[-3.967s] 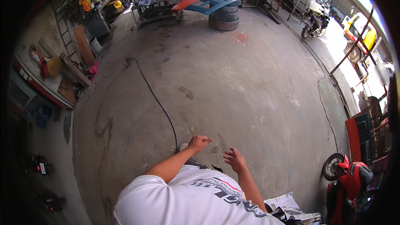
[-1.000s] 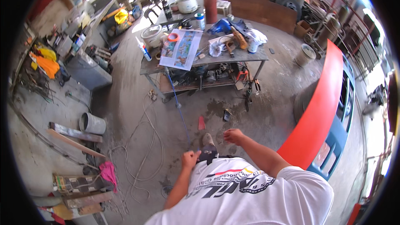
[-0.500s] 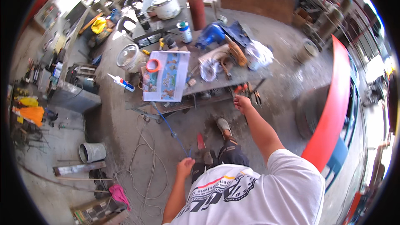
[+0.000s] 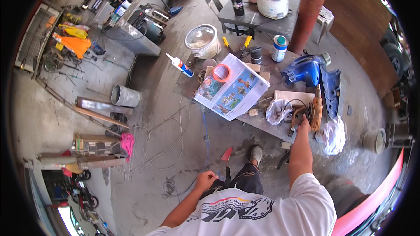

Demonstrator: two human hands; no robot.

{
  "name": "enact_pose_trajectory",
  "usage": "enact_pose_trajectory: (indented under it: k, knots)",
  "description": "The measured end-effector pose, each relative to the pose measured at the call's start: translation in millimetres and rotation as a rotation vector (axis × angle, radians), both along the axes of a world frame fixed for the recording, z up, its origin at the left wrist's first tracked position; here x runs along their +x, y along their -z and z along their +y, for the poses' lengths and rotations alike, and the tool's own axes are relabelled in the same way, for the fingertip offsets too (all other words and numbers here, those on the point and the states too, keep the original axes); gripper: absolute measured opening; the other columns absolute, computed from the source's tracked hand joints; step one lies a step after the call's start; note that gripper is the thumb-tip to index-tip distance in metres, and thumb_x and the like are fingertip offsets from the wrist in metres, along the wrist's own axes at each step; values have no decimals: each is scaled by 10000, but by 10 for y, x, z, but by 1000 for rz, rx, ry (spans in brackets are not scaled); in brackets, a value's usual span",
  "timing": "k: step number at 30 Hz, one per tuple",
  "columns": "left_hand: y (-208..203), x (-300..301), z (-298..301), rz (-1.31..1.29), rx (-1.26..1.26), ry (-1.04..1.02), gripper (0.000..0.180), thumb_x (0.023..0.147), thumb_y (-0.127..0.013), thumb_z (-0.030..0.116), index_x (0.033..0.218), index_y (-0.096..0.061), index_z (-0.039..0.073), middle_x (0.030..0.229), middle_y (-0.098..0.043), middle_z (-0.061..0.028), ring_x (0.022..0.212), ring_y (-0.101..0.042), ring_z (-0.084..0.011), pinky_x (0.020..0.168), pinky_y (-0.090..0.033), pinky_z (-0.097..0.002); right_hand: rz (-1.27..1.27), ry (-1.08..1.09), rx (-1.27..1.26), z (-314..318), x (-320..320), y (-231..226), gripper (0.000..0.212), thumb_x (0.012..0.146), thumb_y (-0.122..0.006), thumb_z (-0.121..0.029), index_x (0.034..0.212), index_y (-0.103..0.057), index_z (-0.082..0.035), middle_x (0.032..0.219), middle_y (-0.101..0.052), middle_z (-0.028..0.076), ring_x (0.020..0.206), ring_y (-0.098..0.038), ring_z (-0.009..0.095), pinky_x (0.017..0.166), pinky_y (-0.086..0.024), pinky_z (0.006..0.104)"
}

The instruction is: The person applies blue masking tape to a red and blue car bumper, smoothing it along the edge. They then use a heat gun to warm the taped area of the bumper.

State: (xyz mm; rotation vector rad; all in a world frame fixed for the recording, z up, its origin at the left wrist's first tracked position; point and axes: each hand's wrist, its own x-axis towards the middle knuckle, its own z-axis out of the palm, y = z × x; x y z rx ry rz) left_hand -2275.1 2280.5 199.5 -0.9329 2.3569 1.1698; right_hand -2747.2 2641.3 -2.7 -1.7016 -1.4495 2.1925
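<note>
Brown and long, a tool [image 4: 317, 113] lies just right of my right hand [image 4: 302, 124], which has just changed place: half a second ago it hung short of the worktop [image 4: 262, 124]; now it is over the near edge, among the things there. That puts the tool within touching range, though I judge nothing is lifted yet. I cannot tell whether these fingers are apart or clamped; dark clutter hides their tips, and contact is unclear. Crumpled plastic [image 4: 278, 111] sits just left of them, a white bag [image 4: 334, 137] to their right, a blue part [image 4: 306, 71] well beyond. Farther left of them lie the sheet [image 4: 243, 89] and an orange tape [image 4: 222, 80]. My left hand [image 4: 206, 180] stays low by the shorts [image 4: 245, 180], fingers curled, with nothing visibly held; how tightly they close, I cannot tell.
</note>
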Motion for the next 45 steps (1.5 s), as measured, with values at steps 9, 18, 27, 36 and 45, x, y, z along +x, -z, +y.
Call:
enact_pose_trajectory:
  k: [9, 18, 27, 36, 45]
  knots:
    - [261, -467, -26, -12, 34, 673, 163, 833, -721, 273, 891, -755, 124, 935, -704, -114, 874, -683, -305, 749, -533, -400, 216, 2, 205, 9, 17, 270, 252, 644, -780, -32, 861, -661, 14, 817, -663, 76, 704, -643, 212, 592, -537, 371]
    - [-167, -1098, -630, 415, 172, 536, 255, 883, -737, 254, 811, -711, 10, 813, -690, -120, 727, -672, -228, 657, -516, -333, 455, 135, -98, -530, 609, -892, 205, 775, -694, -121, 944, -634, -22, 894, -647, 86, 768, -643, 243, 640, -553, 381]
    - [-772, -996, -1405, 524, 867, 506, 431, 954, -689, 377, 1199, -590, 37, 1114, -664, -55, 1007, -637, -134, 845, -500, -276, 736, -122, -701, -2372, 3347, -2720, 236, 856, -655, -162, 1038, -601, -23, 816, -611, 67, 671, -568, 187, 623, -482, 345]
    - [-1511, -599, -1664, 255, 1429, 408, 392, 1030, -534, 434, 912, -608, 67, 821, -658, -82, 544, -577, -145, 459, -381, -254, 1061, -390, -997, -3580, 5258, -3996, 641, 795, -692, -182, 1371, -472, -7, 1263, -583, 226, 653, -533, 153, 631, -469, 314]
    - [-1138, -736, -1035, -196, 1284, 612, 337, 1025, -543, 416, 935, -595, 95, 966, -697, -104, 814, -689, -205, 666, -560, -330, 632, -1210, -397, -2673, 6310, -3884, 812, 779, -775, -91, 1461, -353, 40, 1137, -602, 118, 816, -590, 114, 712, -499, 260]
